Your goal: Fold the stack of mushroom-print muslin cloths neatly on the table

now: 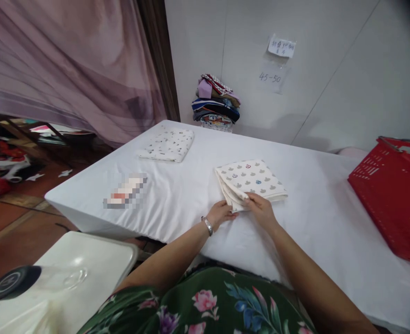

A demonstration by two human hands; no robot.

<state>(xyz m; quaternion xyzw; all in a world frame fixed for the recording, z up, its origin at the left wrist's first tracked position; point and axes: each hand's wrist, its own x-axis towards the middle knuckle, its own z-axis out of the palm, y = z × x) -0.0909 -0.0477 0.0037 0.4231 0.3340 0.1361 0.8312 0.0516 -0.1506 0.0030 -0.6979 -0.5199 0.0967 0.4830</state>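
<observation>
A folded cream cloth (257, 178) with small grey, red and blue printed motifs lies on the white-covered table in front of me. My left hand (221, 214), with a silver bracelet at the wrist, pinches its near left corner. My right hand (260, 208) grips the front edge, lifting the upper layer slightly so the layers part along the left side. The fingertips of both hands are partly covered by the fabric. Farther off to the left lies another folded white cloth (168, 144) with a small dark print, flat and apart from my hands.
A red plastic basket (389, 199) stands on the table's right. On the left is a blurred-out flat object (124, 191). Folded clothes (216, 102) are stacked against the wall. A white stool (97, 260) at lower left bears a dark-capped clear bottle (15, 282). A pink curtain (86, 60) hangs behind.
</observation>
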